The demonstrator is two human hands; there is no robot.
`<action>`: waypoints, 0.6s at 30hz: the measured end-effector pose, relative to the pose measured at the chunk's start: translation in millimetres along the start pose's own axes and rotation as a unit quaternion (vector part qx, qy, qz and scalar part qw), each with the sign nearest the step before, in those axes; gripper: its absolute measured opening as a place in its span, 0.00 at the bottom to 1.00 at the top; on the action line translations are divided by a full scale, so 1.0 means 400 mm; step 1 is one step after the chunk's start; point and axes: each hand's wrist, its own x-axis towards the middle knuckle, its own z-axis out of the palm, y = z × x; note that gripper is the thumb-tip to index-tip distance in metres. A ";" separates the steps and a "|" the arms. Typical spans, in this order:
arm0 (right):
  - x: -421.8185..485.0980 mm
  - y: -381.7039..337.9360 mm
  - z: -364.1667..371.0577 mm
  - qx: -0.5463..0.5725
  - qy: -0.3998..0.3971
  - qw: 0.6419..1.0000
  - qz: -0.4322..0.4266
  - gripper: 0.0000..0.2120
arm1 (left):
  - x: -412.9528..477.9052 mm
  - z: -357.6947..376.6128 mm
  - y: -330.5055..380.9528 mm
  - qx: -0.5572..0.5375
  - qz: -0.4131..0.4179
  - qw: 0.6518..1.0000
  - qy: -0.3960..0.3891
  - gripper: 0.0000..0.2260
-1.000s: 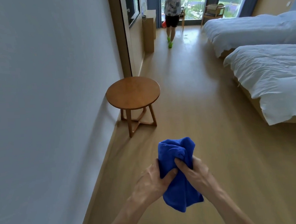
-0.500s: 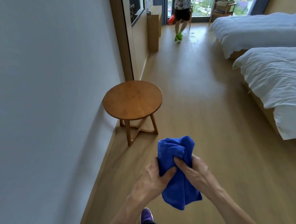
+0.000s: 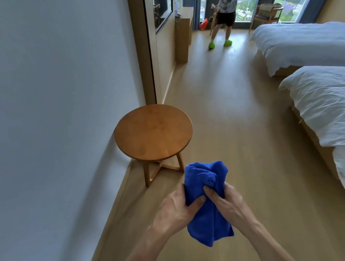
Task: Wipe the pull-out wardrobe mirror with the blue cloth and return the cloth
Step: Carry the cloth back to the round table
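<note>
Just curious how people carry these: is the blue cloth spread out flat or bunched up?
Bunched up. The blue cloth is gathered between the left hand and right hand, its ends sticking out above and below.

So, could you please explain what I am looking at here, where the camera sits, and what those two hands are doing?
There is no machine here: a person wears one wide-angle camera on the head, looking forward and down, so you see their own forearms. The left hand and the right hand both grip a bunched blue cloth in front of the body. Just ahead, against the white wall, stands a small round wooden table with nothing on its top. Two beds with white covers are on the right. At the far window another person stands on the wooden floor.
</note>
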 end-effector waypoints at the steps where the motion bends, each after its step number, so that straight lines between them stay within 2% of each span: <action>1: 0.031 0.000 -0.012 -0.002 -0.003 1.000 0.001 0.03 | 0.030 0.001 0.006 0.001 -0.004 1.000 0.000 0.27; 5: 0.164 0.011 -0.090 -0.012 -0.021 1.000 0.004 0.05 | 0.162 0.027 0.050 -0.008 -0.021 1.000 0.009 0.30; 13: 0.466 0.019 -0.308 -0.069 -0.096 0.993 -0.015 0.02 | 0.424 0.113 0.193 -0.066 -0.062 0.994 0.059 0.27; 18: 0.595 -0.006 -0.368 -0.088 -0.132 0.987 -0.032 0.10 | 0.528 0.121 0.244 -0.096 -0.055 0.988 0.108 0.24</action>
